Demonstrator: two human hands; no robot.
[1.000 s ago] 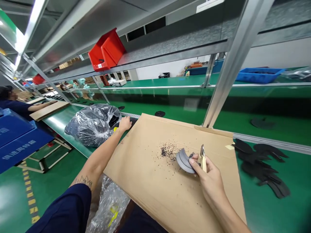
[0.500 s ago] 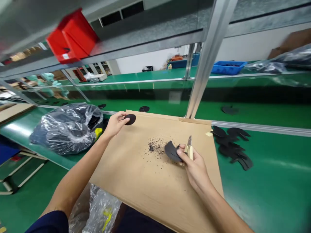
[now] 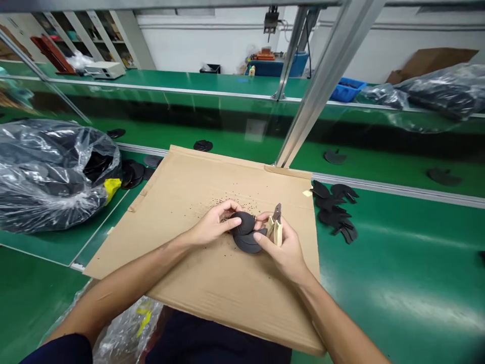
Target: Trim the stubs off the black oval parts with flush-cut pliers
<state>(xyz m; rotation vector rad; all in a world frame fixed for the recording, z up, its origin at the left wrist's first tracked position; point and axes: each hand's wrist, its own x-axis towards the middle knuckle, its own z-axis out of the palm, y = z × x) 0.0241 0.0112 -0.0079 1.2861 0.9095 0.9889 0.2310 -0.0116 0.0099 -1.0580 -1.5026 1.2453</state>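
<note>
Over the cardboard sheet (image 3: pixel 197 273), my two hands meet. My left hand (image 3: pixel 217 222) pinches a thin black round piece (image 3: pixel 244 222) between thumb and fingers. Below it and overlapping it, black curved pieces (image 3: pixel 248 243) are held under the thumb of my right hand (image 3: pixel 286 253). That same hand also keeps cream-handled nippers (image 3: pixel 278 227) in its palm, jaws pointing up and away from me. Small black crumbs (image 3: pixel 246 205) lie scattered on the cardboard around the hands, partly hidden by them.
At the left stands a clear plastic bag (image 3: pixel 49 177) of black pieces, with loose black discs (image 3: pixel 132 173) beside it. Black curved pieces (image 3: pixel 333 205) lie heaped on the green table right of the cardboard. A metal post (image 3: pixel 314 96) rises behind its far edge.
My left hand has brought the black round piece from the cardboard's far left edge over to my right hand. The view has tilted down and shifted; the nippers stay in my right hand.
</note>
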